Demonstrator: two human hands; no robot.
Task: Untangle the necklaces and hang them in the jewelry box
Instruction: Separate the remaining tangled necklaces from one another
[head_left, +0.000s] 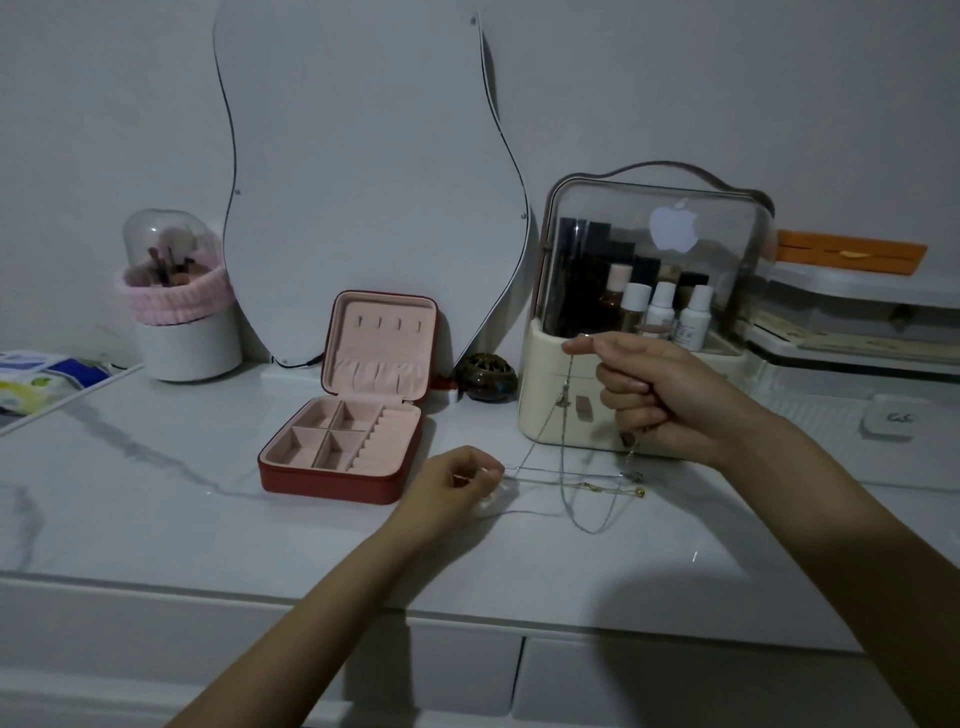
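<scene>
Still untangling: right hand (654, 395) at 3 o'clock pinching thin silver chain necklaces (563, 467) aloft; left hand (457, 480), fingers curled, tugging crossed strands taut above white marble-look worktop (156, 493). Waiting open at 9 o'clock, hooks bare: red jewelry box with pink lining (358, 410). Next, probably teasing one chain free.

Red jewelry box (332, 475) lined in pale pink; silver necklaces (563, 470) with small gold bits; white, grey-veined marble tabletop (156, 499); cream cosmetics case (545, 405); fluffy pink band (171, 301).
</scene>
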